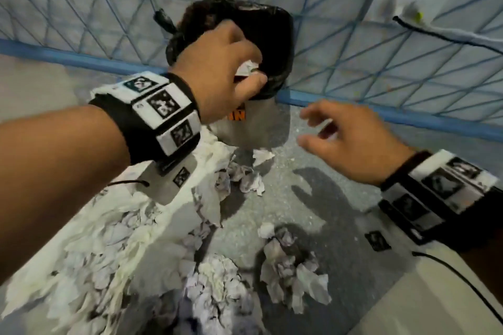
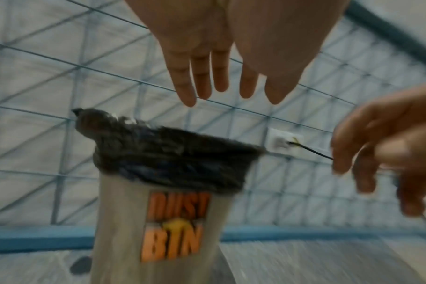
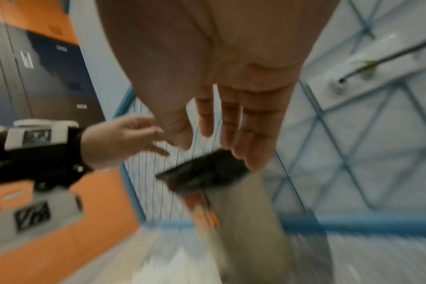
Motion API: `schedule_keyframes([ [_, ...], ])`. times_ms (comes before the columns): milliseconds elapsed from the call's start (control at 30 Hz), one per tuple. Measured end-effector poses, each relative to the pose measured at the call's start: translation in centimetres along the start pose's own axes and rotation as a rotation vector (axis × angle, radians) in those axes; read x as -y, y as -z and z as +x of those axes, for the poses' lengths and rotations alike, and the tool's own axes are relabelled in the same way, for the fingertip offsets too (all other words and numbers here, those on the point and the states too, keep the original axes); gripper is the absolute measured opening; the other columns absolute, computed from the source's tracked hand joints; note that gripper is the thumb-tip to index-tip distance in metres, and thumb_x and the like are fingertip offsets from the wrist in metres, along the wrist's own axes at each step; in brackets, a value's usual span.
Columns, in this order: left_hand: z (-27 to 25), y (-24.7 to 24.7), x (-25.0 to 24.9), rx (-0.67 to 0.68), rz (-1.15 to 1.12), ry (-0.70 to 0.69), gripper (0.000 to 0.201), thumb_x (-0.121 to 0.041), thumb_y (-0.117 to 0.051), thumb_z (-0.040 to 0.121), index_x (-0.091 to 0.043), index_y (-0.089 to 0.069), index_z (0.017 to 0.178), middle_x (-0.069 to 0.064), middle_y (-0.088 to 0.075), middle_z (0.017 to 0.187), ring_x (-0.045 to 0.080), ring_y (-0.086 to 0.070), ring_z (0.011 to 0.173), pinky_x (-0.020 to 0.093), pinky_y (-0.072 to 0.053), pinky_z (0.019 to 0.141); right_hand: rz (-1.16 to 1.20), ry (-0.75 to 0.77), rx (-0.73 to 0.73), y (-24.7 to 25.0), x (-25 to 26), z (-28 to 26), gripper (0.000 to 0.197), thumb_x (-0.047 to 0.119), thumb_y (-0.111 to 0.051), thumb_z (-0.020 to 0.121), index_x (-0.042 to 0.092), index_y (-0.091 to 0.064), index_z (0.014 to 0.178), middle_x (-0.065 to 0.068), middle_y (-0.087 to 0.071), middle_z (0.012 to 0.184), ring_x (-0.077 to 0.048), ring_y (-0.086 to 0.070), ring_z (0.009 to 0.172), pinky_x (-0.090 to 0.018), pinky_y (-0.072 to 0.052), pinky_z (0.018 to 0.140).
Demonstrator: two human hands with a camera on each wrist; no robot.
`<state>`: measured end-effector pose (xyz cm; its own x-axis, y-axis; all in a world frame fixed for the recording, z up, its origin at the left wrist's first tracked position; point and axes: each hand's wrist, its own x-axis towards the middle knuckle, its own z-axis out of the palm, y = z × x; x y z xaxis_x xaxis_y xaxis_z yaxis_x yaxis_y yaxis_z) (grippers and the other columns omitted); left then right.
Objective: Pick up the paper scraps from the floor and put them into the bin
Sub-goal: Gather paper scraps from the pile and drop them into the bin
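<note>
1. The left hand [image 1: 217,73] sits over the dark mouth of the bin [image 1: 275,35], upper centre of the head view, so whatever it lets go should fall straight in.
2. There a white paper scrap [image 1: 246,66] seems pinched between thumb and fingers; the left wrist view shows those fingers straight and slightly spread with no paper, so the pinch may be loosening.
3. The right hand [image 1: 351,141], centre right, hangs empty with fingers loosely spread.
4. Only the head view shows the paper scraps on the floor [image 1: 217,283], lower centre.
</note>
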<state>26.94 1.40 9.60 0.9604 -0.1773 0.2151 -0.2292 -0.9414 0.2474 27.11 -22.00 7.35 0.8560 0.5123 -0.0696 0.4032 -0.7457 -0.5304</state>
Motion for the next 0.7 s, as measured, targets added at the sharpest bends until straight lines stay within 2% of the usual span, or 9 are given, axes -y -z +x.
schedule_keyframes([
  [67, -3.9, -2.0, -1.5, 0.192, -0.027, -0.121, 0.056, -0.059, -0.039, 0.079, -0.018, -0.062, 0.11, 0.011, -0.057, 0.11, 0.033, -0.058, 0.099, 0.042, -0.051, 0.083, -0.108, -0.031, 0.307, -3.6, -2.4, -4.0, 0.056, 0.05, -0.068, 0.076, 0.035, -0.047, 0.125, 0.001, -0.054, 0.116, -0.019, -0.059, 0.097, -0.028, -0.044, 0.086],
  [167, -10.3, -6.1, -3.2, 0.703, 0.026, -0.082, 0.066, -0.07, -0.04, 0.076, -0.028, -0.046, 0.126, 0.003, -0.048, 0.119, 0.025, -0.055, 0.105, 0.042, -0.052, 0.084, -0.166, -0.075, 0.628, -9.1, -5.0, -8.6, 0.08, 0.062, -0.068, 0.067, 0.046, -0.028, 0.133, 0.001, -0.039, 0.133, -0.025, -0.056, 0.112, -0.039, -0.046, 0.096],
  [233, -14.4, -9.0, -4.1, 0.959, 0.057, -0.052, 0.073, -0.071, -0.046, 0.076, -0.033, -0.03, 0.136, 0.002, -0.039, 0.131, 0.025, -0.049, 0.114, 0.042, -0.05, 0.092, -0.19, -0.115, 0.752, -12.1, -6.0, -10.7, 0.092, 0.063, -0.069, 0.064, 0.048, -0.016, 0.138, 0.001, -0.024, 0.147, -0.028, -0.046, 0.125, -0.043, -0.042, 0.103],
  [300, -17.7, -11.6, -4.8, 1.097, 0.03, -0.043, 0.075, -0.065, -0.051, 0.079, -0.038, -0.019, 0.14, 0.004, -0.029, 0.14, 0.031, -0.045, 0.12, 0.045, -0.046, 0.097, -0.23, -0.14, 0.781, -14.6, -6.3, -11.6, 0.101, 0.062, -0.071, 0.064, 0.045, -0.009, 0.142, 0.0, -0.007, 0.152, -0.032, -0.037, 0.132, -0.044, -0.038, 0.106],
  [400, -21.1, -15.2, -5.7, 1.16, -0.016, 0.013, 0.076, -0.061, -0.058, 0.076, -0.039, -0.022, 0.139, 0.008, -0.024, 0.14, 0.038, -0.043, 0.117, 0.051, -0.046, 0.094, -0.218, -0.138, 0.732, -17.8, -6.4, -11.8, 0.093, 0.059, -0.07, 0.065, 0.042, -0.016, 0.139, -0.001, -0.002, 0.15, -0.037, -0.039, 0.129, -0.045, -0.04, 0.105],
  [467, -22.2, -16.8, -6.3, 1.107, -0.036, 0.084, 0.068, -0.06, -0.056, 0.075, -0.034, -0.033, 0.134, 0.008, -0.028, 0.134, 0.036, -0.042, 0.114, 0.051, -0.048, 0.09, -0.154, -0.115, 0.673, -19.6, -6.2, -11.8, 0.072, 0.054, -0.066, 0.069, 0.04, -0.032, 0.131, -0.004, -0.01, 0.145, -0.038, -0.045, 0.121, -0.043, -0.045, 0.1],
  [567, -22.7, -18.5, -6.2, 1.08, -0.049, 0.141, 0.06, -0.054, -0.05, 0.078, -0.023, -0.043, 0.128, 0.011, -0.032, 0.132, 0.036, -0.039, 0.114, 0.05, -0.046, 0.093, -0.114, -0.072, 0.642, -21.2, -5.4, -11.7, 0.044, 0.042, -0.057, 0.081, 0.027, -0.046, 0.121, -0.009, -0.027, 0.135, -0.034, -0.051, 0.111, -0.037, -0.046, 0.096],
  [633, -22.3, -19.0, -5.8, 1.079, -0.044, 0.143, 0.053, -0.045, -0.055, 0.081, -0.023, -0.045, 0.128, 0.012, -0.034, 0.13, 0.039, -0.04, 0.113, 0.048, -0.044, 0.094, -0.105, -0.088, 0.658, -21.3, -5.1, -11.3, 0.037, 0.039, -0.051, 0.088, 0.021, -0.048, 0.12, -0.009, -0.033, 0.13, -0.028, -0.05, 0.109, -0.031, -0.042, 0.095],
  [700, -22.1, -19.3, -5.2, 1.086, -0.052, 0.156, 0.049, -0.036, -0.058, 0.082, -0.025, -0.048, 0.128, 0.011, -0.038, 0.129, 0.039, -0.044, 0.113, 0.044, -0.044, 0.095, -0.099, -0.106, 0.679, -21.0, -5.4, -11.0, 0.033, 0.034, -0.049, 0.091, 0.016, -0.051, 0.118, -0.007, -0.039, 0.122, -0.025, -0.05, 0.101, -0.028, -0.041, 0.087],
])
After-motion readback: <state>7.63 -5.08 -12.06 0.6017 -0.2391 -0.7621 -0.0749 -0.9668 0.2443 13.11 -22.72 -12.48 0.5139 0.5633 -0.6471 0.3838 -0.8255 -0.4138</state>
